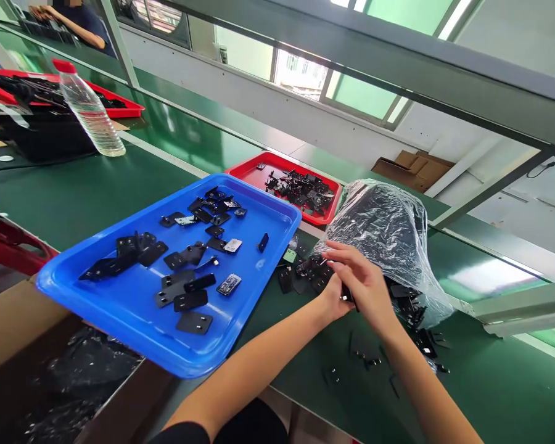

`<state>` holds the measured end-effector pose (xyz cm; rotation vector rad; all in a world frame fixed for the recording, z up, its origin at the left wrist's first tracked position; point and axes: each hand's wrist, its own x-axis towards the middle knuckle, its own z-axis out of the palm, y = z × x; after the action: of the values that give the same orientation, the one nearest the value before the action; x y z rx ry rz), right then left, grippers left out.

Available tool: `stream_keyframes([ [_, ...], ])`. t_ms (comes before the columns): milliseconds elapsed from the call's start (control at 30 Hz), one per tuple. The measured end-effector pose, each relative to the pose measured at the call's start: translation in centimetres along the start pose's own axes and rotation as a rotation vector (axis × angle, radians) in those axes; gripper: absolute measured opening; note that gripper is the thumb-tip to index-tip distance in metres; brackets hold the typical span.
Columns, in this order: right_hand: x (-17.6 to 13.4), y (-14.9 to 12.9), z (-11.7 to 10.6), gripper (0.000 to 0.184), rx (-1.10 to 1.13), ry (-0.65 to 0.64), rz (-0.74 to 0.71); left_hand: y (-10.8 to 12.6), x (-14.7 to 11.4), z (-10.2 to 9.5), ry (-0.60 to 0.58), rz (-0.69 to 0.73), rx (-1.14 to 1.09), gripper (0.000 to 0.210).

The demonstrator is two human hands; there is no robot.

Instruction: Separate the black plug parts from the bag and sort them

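Observation:
My left hand (333,300) and my right hand (361,279) meet over the green bench, in front of a clear plastic bag (379,216) with dark contents. Between them is a small black plastic part, mostly hidden by the fingers; its exact kind does not show. The left fingers are curled round it, and the right thumb and fingers close on it from above. Loose black plastic pieces (285,279) and a small green piece (290,254) lie beside the hands. More black parts (407,305) spill from under the bag on the right.
A blue tray (259,308) at left holds scattered black pieces and circuit boards (229,284). Behind it stands a red tray (245,169) of black parts. A water bottle (92,117) leans at far left. Metal shelf beams cross above. Another person (86,24) sits far left.

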<state>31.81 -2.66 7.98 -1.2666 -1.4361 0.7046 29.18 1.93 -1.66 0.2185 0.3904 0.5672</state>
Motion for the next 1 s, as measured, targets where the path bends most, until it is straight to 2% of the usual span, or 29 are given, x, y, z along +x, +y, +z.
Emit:
stream_keyframes([
  [100,-3.1,3.3,-5.6,0.02,-0.28,0.345,-0.081,0.4,-0.2,0.4,-0.038,-0.075,-0.032,0.045],
  [167,-5.0,5.8,-7.8,0.02,-0.482,0.445,-0.124,0.5,-0.1,0.5,-0.065,-0.105,-0.035,0.047],
  [233,-6.7,7.8,-8.3,0.021,-0.617,0.402,-0.153,0.4,-0.1,0.5,-0.084,-0.117,-0.025,0.047],
  [333,-8.3,9.5,-6.7,0.036,-0.651,0.271,-0.157,-0.2,-0.1,0.5,-0.079,-0.13,0.016,0.051],
  [400,-8.8,9.8,-5.2,0.043,-0.598,0.23,-0.107,-0.7,-0.1,0.6,-0.053,-0.143,0.06,0.052],
  [500,-9.0,9.8,-4.2,0.03,-0.449,0.225,0.001,-1.3,-0.2,0.9,-0.018,-0.176,0.125,0.048],
  [700,-8.8,9.3,-6.3,0.012,-0.263,0.313,0.121,-1.7,-0.3,1.5,0.008,-0.193,0.169,0.036],
  [900,-8.7,8.6,-7.8,0.018,0.27,0.478,0.344,-1.2,0.3,1.1,0.023,-0.117,0.109,0.023],
  [1000,-8.7,9.1,-8.0,0.021,0.425,0.537,0.399,-0.5,0.2,1.2,0.012,-0.098,0.075,0.025],
])
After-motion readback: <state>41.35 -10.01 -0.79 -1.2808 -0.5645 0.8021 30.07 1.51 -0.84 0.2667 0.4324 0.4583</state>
